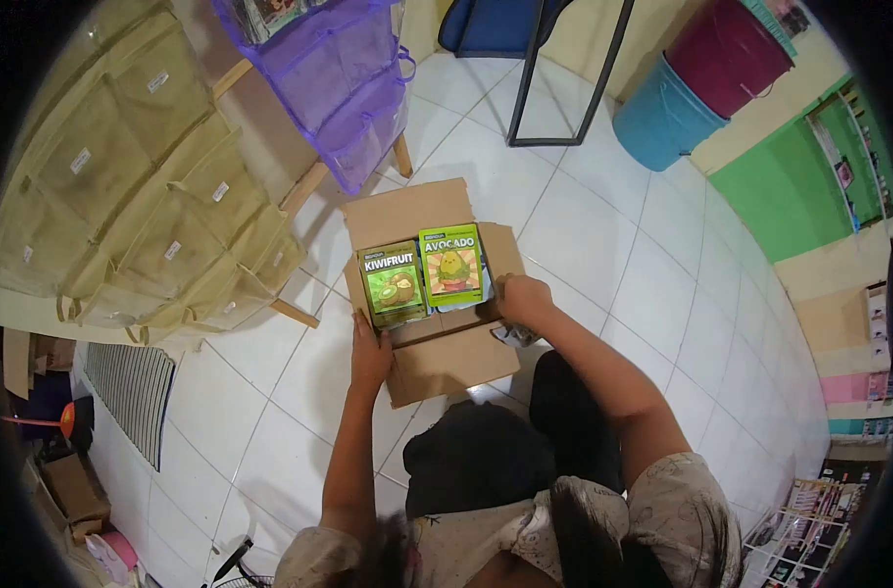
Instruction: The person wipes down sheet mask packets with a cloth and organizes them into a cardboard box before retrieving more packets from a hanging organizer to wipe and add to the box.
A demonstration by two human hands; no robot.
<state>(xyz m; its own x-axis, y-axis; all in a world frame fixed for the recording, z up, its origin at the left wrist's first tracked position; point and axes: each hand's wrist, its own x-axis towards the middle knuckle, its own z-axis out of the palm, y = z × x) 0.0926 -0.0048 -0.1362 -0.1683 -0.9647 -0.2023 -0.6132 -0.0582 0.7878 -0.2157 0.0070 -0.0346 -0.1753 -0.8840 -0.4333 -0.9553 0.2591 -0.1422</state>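
An open cardboard box (451,365) rests in front of me with its flaps folded outward. Inside it lie a green packet marked KIWIFRUIT (394,287) on the left and a brighter green packet marked AVOCADO (452,268) on the right, its edge near the first one. My left hand (370,351) is against the box's left near corner, fingers along its side. At the right side, my right hand (525,298) has its fingers curled over the box's wall. A small crumpled grey item (514,336) shows just below my right hand.
White floor tiles surround the box. Beige pocket organizers (123,167) hang at the left, a purple one (319,88) behind. Blue (662,118) and maroon (726,59) buckets stand at the upper right, near a black metal frame (547,142). A striped mat (133,392) lies lower left.
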